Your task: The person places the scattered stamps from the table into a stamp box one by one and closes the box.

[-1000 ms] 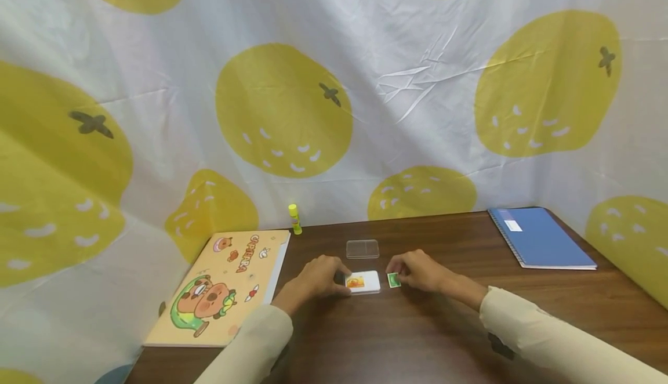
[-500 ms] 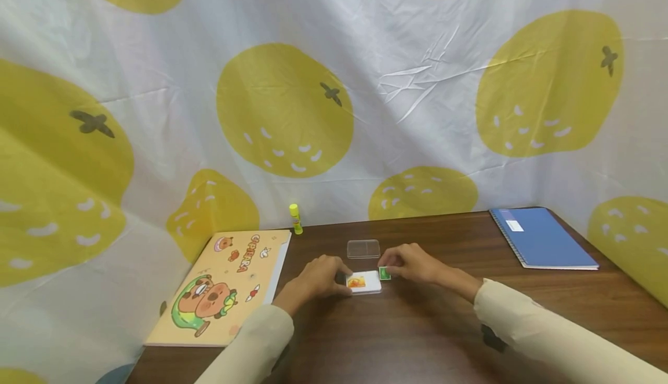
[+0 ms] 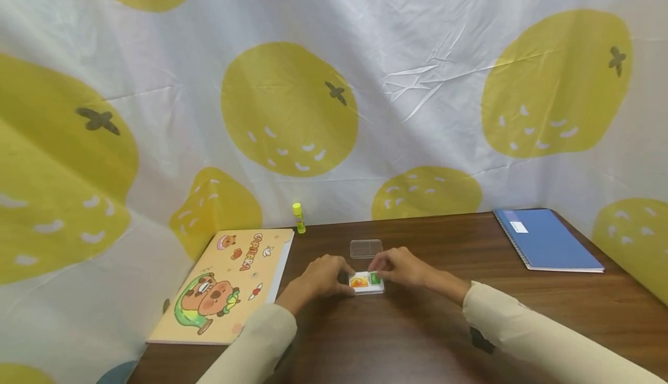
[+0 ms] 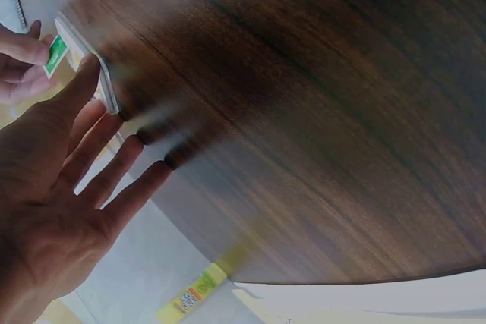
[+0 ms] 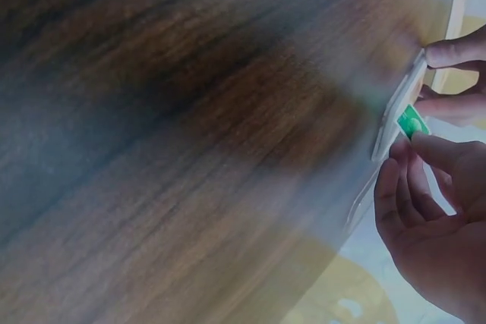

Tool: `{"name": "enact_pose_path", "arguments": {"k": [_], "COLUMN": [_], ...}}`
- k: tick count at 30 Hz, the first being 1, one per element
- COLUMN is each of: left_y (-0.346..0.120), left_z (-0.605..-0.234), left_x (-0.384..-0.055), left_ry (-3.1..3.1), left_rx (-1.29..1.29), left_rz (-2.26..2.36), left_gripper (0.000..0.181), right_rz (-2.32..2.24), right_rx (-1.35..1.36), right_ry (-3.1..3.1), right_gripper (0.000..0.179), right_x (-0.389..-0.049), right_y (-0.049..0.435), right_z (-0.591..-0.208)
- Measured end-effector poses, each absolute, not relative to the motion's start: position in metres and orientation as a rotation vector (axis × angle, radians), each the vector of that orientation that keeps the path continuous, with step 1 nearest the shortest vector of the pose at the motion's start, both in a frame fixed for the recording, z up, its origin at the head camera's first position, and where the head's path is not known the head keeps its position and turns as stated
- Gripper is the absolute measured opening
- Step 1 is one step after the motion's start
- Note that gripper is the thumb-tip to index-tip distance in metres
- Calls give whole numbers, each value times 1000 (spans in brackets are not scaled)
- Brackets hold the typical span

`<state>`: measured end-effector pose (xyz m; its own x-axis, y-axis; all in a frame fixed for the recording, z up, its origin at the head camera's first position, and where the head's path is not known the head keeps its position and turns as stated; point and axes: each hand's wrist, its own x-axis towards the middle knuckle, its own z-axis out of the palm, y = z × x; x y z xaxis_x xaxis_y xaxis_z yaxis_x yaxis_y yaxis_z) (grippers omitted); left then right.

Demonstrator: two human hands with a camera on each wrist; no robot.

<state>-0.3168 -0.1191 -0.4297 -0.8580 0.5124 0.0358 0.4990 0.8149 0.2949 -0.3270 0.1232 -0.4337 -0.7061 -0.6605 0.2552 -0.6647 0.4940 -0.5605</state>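
On the dark wooden table lies a small flat clear case [image 3: 369,291] with a white inside, an orange picture [image 3: 358,282] on its left half. My left hand [image 3: 322,275] holds the case by its left end, thumb on the near edge and fingers at the far side. Between thumb and fingers, my right hand [image 3: 404,268] pinches a small green stamp-like piece [image 3: 375,278] over the case's right half. In the right wrist view the green piece [image 5: 411,121] looks tilted; whether it touches the white surface cannot be told. Just beyond lies a clear plastic lid [image 3: 365,249].
A folder with capybara drawings [image 3: 250,291] lies on the left, and a yellow glue stick [image 3: 299,218] stands at the table's back edge. Towards the right back is a blue spiral notebook [image 3: 553,242]. A fruit-print curtain [image 3: 417,123] hangs behind the table [image 3: 391,343].
My right hand has carried the green piece leftward, from the table beside the case to over its right half. My left hand keeps its hold on the case.
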Motion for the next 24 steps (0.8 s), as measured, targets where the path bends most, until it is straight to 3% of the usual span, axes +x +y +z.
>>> {"name": "enact_pose_path", "arguments": {"k": [24], "left_y": [-121], "left_z": [-427], "left_x": [-315], "left_ry": [2949], "left_rx": [851], "left_rz": [428], "left_gripper": [41], "right_rz": [793], "right_rx": [1172], "right_ry": [-2707], "right_gripper": [10], "right_x": [-327], "right_y": [120], "right_z": [-442]}}
